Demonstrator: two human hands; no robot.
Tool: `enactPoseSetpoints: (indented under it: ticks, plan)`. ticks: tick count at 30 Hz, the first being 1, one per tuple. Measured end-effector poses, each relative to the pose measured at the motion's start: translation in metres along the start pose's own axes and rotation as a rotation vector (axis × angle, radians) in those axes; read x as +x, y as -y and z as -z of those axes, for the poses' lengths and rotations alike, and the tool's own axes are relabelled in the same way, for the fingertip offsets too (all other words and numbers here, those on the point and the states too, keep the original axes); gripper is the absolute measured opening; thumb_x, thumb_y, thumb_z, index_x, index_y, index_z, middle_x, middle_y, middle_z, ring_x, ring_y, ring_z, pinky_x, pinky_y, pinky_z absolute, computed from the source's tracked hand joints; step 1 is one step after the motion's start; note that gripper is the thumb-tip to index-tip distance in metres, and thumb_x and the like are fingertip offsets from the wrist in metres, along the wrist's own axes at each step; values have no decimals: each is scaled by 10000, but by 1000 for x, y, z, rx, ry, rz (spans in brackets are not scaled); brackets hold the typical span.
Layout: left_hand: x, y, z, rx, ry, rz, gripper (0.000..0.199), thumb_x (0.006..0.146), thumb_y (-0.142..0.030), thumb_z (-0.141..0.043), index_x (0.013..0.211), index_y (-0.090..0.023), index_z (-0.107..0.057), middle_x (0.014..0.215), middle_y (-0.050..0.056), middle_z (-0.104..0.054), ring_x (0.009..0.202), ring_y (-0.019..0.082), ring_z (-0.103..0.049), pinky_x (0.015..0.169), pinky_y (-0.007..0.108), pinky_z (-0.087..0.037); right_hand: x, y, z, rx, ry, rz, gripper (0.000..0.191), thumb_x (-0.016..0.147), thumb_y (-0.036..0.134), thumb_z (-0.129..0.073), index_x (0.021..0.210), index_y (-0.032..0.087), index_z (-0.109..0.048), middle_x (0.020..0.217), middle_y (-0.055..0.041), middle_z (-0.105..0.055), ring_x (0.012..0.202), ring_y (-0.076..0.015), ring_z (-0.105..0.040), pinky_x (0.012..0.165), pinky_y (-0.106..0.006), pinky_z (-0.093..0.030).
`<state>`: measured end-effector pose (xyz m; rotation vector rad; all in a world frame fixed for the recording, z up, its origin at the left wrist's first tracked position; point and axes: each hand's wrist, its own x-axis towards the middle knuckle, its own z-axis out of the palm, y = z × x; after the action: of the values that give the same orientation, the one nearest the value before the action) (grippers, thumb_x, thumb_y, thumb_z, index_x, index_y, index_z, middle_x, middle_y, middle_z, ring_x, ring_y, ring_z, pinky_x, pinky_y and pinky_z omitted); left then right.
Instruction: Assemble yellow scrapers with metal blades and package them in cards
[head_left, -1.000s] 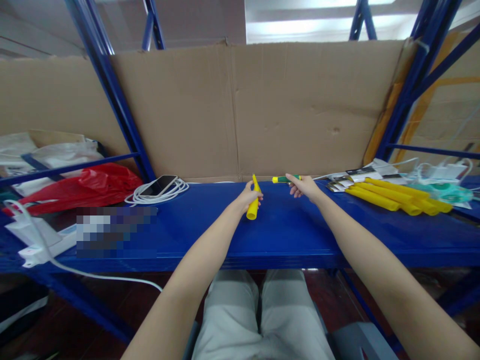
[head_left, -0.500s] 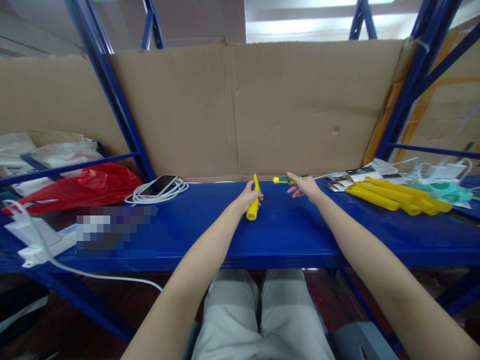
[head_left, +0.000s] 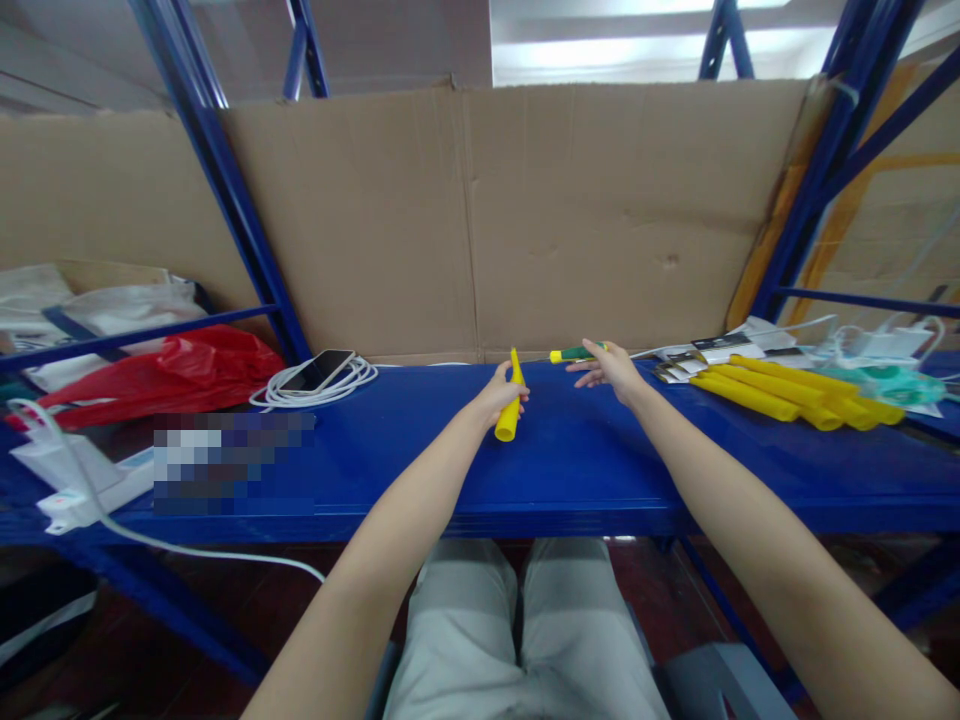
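Observation:
A yellow tube (head_left: 508,420), with a narrow pointed top, stands tilted over the blue shelf, and my left hand (head_left: 500,395) is wrapped round its middle. To the right, my right hand (head_left: 609,371) has its fingers spread, palm turned toward the left. A green and yellow screwdriver-like tool (head_left: 571,354) lies at the back of the shelf, at the fingertips of my right hand. Whether the index finger touches the tool is hard to tell.
Several yellow tubes (head_left: 780,390) lie at the right beside flat packets (head_left: 724,347). At the left are a phone (head_left: 320,371) on a coiled white cable (head_left: 364,376), a red bag (head_left: 180,375) and a power strip (head_left: 75,500). Cardboard (head_left: 600,220) stands behind the shelf.
My right hand's fingers have spread slightly, and more of the green handle shows. My left hand and the yellow tube have shifted very slightly to the right.

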<state>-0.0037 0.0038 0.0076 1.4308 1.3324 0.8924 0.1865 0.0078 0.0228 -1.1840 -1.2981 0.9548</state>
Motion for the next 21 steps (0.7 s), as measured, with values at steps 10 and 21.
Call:
enactPoseSetpoints:
  ticks: [10, 21]
  plan:
    - [0, -1, -2, -19, -13, 3, 719, 816, -59, -478, 1408, -300, -148, 663, -37, -530, 404, 70, -455, 438, 199, -418, 2, 4, 1, 60, 19, -21, 103, 930, 300, -349, 926, 205, -388, 586, -27, -674, 386, -144, -579, 383, -204, -385]
    - [0, 0, -2, -27, -32, 4, 725, 809, -51, -481, 1408, -297, -154, 679, -34, -530, 406, 69, -452, 441, 206, -415, -2, 4, 4, -61, -94, -112, 397, 890, 494, -443, 817, 118, -552, 458, -67, -609, 354, -126, -554, 349, -187, -375]
